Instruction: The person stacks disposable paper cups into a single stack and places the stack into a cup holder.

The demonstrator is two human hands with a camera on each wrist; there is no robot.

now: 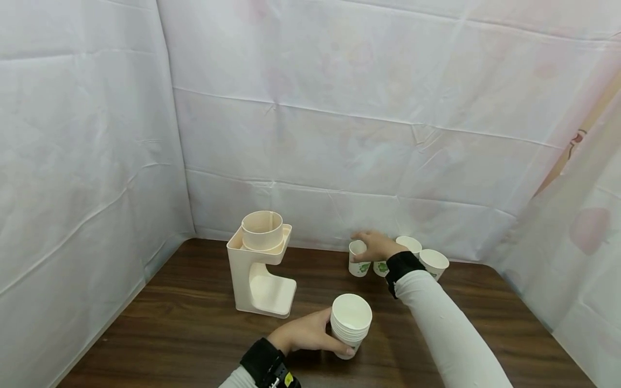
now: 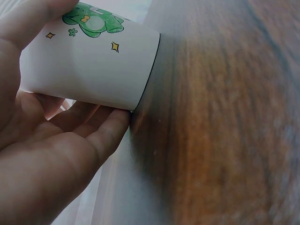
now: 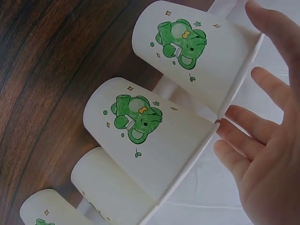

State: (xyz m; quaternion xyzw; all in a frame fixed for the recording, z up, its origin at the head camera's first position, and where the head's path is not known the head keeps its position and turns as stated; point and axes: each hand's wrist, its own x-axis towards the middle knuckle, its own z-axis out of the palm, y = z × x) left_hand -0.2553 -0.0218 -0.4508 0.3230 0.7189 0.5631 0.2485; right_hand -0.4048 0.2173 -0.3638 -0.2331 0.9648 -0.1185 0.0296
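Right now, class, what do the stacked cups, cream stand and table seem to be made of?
Stacked cups: probably paper, smooth and matte, with thin nested rims and a printed green drawing.
Cream stand: likely plastic with a dull sheen, judging by its even colour and rounded corners.
Table: wood or wood-look laminate, seemingly smooth; streaky brown grain fits either.

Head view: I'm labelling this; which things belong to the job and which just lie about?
Likely the job:
- stacked white paper cups in the left hand
- green-printed white paper cups by the right hand

Seemingly just about:
- cream plastic stand with round top, untouched, role uncertain
- white hanging sheets
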